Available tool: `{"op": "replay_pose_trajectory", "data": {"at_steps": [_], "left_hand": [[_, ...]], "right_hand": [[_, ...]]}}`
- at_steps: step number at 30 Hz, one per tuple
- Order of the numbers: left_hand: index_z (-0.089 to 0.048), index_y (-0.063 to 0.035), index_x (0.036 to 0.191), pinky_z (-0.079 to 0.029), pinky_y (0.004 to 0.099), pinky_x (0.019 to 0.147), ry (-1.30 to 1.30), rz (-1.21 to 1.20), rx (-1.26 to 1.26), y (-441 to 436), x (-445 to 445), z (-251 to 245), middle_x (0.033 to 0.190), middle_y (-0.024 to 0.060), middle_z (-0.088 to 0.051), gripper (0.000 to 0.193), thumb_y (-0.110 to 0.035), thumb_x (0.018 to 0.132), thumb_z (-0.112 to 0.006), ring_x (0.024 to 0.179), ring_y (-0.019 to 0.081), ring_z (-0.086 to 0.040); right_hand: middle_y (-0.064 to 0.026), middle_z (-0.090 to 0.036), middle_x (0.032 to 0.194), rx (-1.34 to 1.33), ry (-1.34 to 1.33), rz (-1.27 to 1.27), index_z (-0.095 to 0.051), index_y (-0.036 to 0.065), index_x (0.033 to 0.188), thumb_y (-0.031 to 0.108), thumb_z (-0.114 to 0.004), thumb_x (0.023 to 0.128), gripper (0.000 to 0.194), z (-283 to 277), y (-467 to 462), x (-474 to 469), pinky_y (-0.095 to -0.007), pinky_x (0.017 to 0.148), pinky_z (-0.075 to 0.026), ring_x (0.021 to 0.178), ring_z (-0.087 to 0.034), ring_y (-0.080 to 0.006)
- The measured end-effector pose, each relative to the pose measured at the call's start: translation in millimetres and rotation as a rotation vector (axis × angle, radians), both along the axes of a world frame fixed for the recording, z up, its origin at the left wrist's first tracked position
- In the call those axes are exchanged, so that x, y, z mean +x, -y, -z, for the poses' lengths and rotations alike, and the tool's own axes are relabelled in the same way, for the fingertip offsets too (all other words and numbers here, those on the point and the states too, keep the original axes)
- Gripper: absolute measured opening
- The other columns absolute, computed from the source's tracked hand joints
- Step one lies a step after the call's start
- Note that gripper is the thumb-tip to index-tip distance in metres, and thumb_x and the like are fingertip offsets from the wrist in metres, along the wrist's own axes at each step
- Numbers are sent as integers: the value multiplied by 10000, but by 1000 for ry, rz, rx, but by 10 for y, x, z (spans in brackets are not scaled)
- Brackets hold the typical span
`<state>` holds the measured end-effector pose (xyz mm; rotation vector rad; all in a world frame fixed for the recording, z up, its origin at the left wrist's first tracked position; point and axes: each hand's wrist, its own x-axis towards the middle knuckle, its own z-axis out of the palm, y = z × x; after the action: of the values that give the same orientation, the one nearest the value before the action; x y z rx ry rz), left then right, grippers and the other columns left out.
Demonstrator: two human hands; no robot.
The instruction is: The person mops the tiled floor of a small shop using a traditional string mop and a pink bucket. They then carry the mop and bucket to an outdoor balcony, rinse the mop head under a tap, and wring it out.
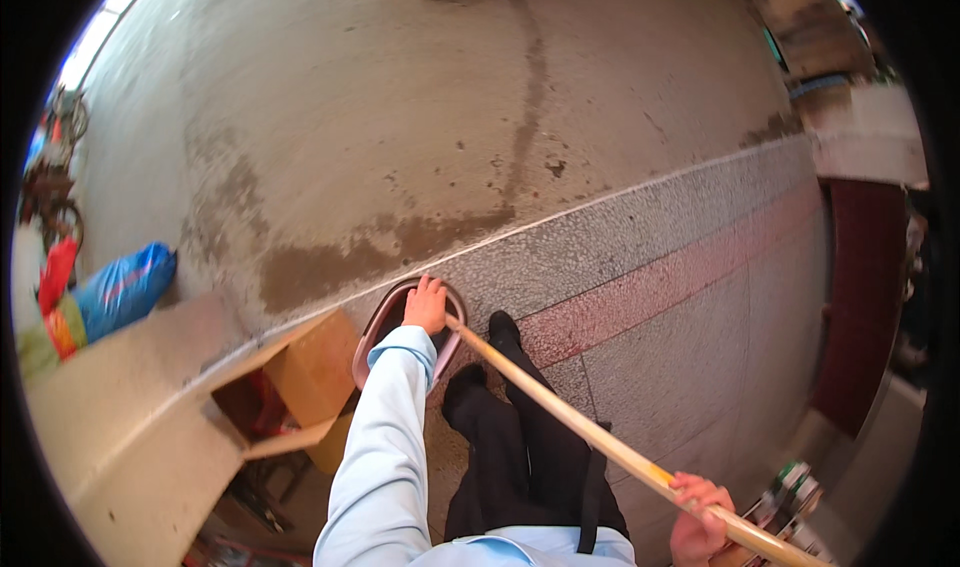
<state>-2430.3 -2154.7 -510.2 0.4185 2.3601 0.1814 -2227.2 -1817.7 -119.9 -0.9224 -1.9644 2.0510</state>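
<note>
A long wooden pole (555,402) slants from the lower right down to a pink plastic bin (365,368) with a dark inside. My right hand (699,518) is closed around its upper part. The lower end meets the bin beside my left hand (425,306); whatever is fixed to that end is hidden. My left hand reaches over the bin, back up, its fingers over the far rim. Whether it grips the rim or something below cannot be seen. The bin stands on speckled terrazzo flooring, just left of my black shoes (505,328).
Left of the bin, an opened cardboard box (311,375) stands by a pale ledge (135,432). A blue sack (127,285) lies beyond it. Damp patches (330,270) mark the concrete floor ahead. A dark red panel (862,304) stands at the right. Motorbikes (56,207) are at the far left.
</note>
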Motion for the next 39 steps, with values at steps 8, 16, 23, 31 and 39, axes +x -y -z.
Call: {"op": "replay_pose_trajectory", "data": {"at_steps": [8,16,23,31,39], "left_hand": [[-530,-73,1199,-275,479,1041,52,330,-201,-151,-78,804,1313,92,-464,434,-133,769,-551,1300,280,-331],[-595,-70,980,-423,425,860,13,469,-142,-150,-8,-173,1046,139,-553,299,-133,692,-642,1018,322,-513],[-475,-11,1089,-415,464,882,227,481,-411,153,398,-724,964,215,-629,491,-169,658,-649,991,370,-580],[-607,-7,981,-467,416,859,435,341,-402,366,868,-822,972,232,-625,389,-283,710,-639,982,342,-596],[-650,-14,745,-492,416,592,316,224,-96,-236,931,-1203,649,163,-634,360,-371,702,-639,653,297,-652]], "right_hand": [[-150,-590,753,-139,11,169,-507,53,775,282,-550,770,234,76,-46,281,-516,917,-357,816,-544,-309],[-171,-663,812,-194,-46,-122,-583,28,739,222,-602,743,195,-32,340,713,-493,941,-379,900,-624,-346],[-167,-634,1008,-6,-28,-246,-585,25,942,194,-786,656,389,-379,609,1507,-477,898,-417,1037,-564,-371],[-187,-540,1122,-653,-27,619,-520,45,936,233,-528,877,197,-388,968,2342,-520,1066,-218,1257,-371,-374],[-203,-538,1121,-554,-240,620,-449,23,1050,234,-517,891,272,-574,433,3134,-487,1042,-283,1208,-433,-356]]}}
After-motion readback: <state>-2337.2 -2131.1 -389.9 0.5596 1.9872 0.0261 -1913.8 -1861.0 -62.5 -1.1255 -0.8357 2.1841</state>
